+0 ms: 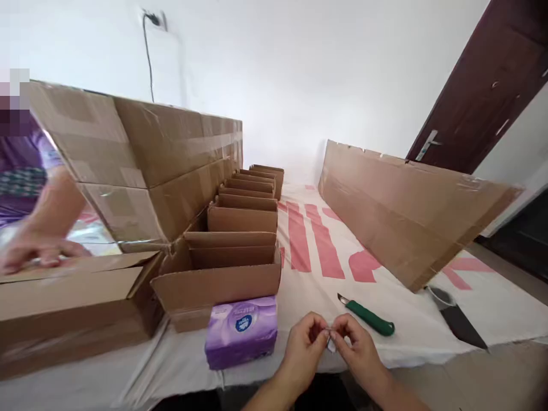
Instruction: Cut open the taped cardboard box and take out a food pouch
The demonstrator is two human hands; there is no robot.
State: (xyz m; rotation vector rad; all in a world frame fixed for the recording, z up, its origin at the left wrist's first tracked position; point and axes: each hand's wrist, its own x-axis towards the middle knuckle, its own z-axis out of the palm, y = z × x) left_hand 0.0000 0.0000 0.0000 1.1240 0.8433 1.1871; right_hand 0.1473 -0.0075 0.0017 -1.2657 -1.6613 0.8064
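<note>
My left hand and my right hand meet at the table's near edge, both with fingers pinched together. A small whitish piece shows between and below the fingertips, too small to name. Just beyond my right hand lies a utility knife with a green handle, its blade pointing away to the left. To the left of my hands sits a purple pack of tissues, touching the front of an open cardboard box.
Several open cardboard compartments run back along a tall cardboard wall. A cardboard panel stands at right, near a dark flat object. At left, a co-worker's hand rests on a closed box. The cloth bears red lettering.
</note>
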